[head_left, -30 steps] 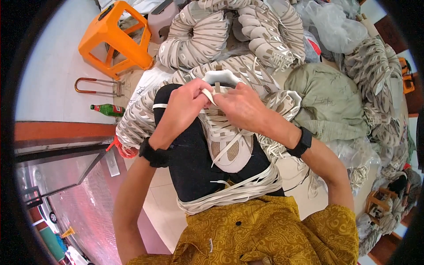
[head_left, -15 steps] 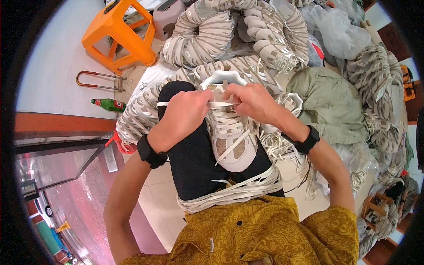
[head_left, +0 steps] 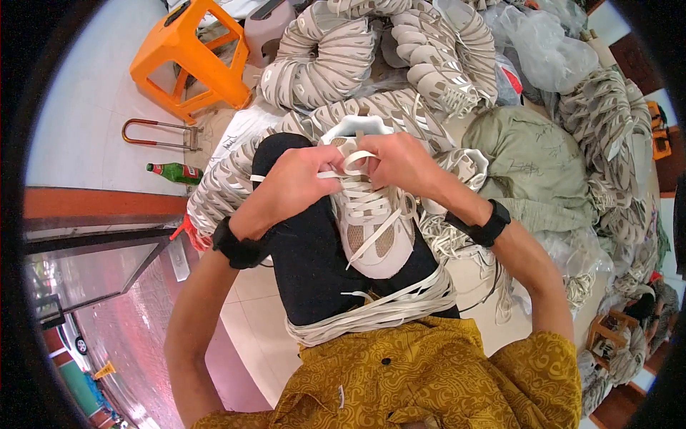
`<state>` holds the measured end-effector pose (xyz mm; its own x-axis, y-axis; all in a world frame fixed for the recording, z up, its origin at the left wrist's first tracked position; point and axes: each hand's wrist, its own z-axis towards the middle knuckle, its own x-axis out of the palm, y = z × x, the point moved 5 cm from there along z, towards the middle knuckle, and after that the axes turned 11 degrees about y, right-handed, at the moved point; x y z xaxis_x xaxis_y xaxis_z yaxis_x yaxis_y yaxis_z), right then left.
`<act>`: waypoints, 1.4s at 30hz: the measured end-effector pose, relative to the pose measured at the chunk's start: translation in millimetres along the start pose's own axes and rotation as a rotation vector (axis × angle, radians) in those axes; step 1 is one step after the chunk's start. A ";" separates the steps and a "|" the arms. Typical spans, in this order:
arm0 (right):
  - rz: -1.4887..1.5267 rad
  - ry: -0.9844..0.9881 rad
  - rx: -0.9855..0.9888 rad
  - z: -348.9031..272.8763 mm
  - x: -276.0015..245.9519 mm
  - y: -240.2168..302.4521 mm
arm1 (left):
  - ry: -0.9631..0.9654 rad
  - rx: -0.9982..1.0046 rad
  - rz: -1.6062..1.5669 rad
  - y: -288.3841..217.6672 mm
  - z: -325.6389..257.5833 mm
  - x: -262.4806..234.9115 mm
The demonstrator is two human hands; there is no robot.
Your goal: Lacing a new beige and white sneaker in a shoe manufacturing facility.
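A white and beige shoe upper [head_left: 373, 227] lies on my black-trousered lap, toe toward me. My left hand [head_left: 296, 184] pinches a flat white lace [head_left: 343, 166] at the upper's left eyelets. Gripping the lace end near the tongue, my right hand [head_left: 400, 161] sits close to my left hand, the two almost touching. A bundle of loose white laces [head_left: 379, 311] drapes across my lap below the upper. Both wrists carry black bands.
Stacked rows of white shoe uppers [head_left: 325, 61] fill the floor ahead and to the right [head_left: 607, 114]. An orange plastic stool [head_left: 189, 53] stands at the upper left. A green bottle [head_left: 175, 171] and a metal handle [head_left: 153, 136] lie at left. Grey-green sacks [head_left: 532, 154] sit at right.
The upper has slid down my lap toward me. Both hands have drawn together at the upper's top eyelets and pulled the lace tighter.
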<state>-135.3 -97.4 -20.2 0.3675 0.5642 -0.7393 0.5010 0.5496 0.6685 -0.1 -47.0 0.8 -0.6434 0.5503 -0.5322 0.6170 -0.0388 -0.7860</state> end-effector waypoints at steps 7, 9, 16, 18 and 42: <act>-0.083 0.108 -0.028 6.3 -0.2 -0.1 | -0.241 0.136 0.760 -12.6 -2.4 6.3; -0.165 0.115 -0.004 5.8 0.3 -0.1 | -0.231 0.108 0.778 -12.7 -1.7 6.8; -0.251 0.070 0.020 4.6 3.4 3.8 | -0.335 0.027 0.702 -10.6 1.6 3.6; -0.282 0.063 0.019 5.4 5.4 4.8 | -0.349 0.018 0.689 -7.6 2.1 3.0; -0.085 0.296 0.223 29.6 5.2 -11.4 | 0.113 -0.387 -0.581 21.7 -20.2 -23.5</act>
<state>-115.9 -118.9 -34.1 0.0919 0.6940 -0.7141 0.6901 0.4726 0.5481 37.6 -43.9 2.6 -0.8792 0.4765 -0.0082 0.3185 0.5748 -0.7538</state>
